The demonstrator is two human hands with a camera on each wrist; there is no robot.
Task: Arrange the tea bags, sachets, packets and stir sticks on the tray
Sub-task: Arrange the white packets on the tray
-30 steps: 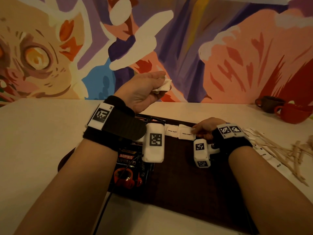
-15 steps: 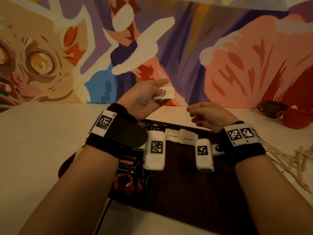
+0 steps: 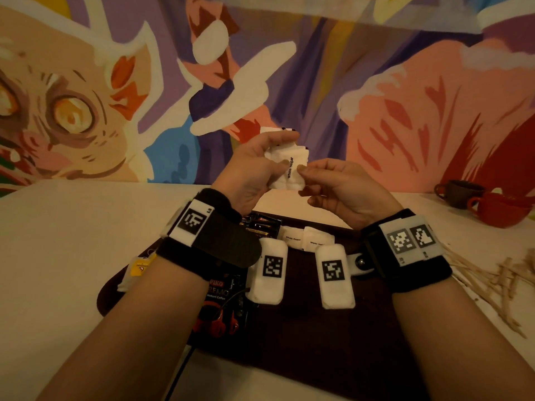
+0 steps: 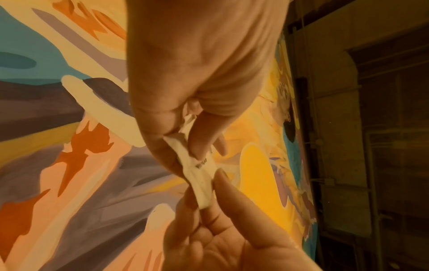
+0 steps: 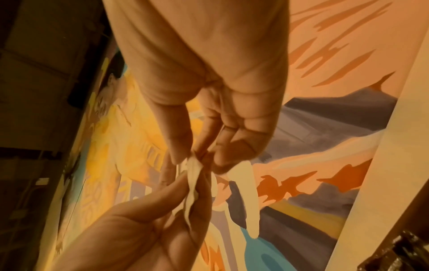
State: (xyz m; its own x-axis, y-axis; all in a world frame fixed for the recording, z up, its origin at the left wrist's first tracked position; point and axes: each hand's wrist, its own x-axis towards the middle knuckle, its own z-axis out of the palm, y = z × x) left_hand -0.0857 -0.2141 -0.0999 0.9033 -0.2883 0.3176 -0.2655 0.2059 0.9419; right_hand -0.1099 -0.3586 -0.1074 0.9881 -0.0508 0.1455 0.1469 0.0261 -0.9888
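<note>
Sugar sachets being passed from hand to hand above the tray

The left hand [image 3: 254, 166] is clamping a small bunch of white sugar sachets [image 3: 289, 169] in the air over the far edge of the dark tray [image 3: 318, 328], while the right hand [image 3: 341, 186] is pinching the front one between thumb and forefinger. Likely next, the person is drawing it free and laying it right of the two sachets on the tray [image 3: 307, 240].
</note>
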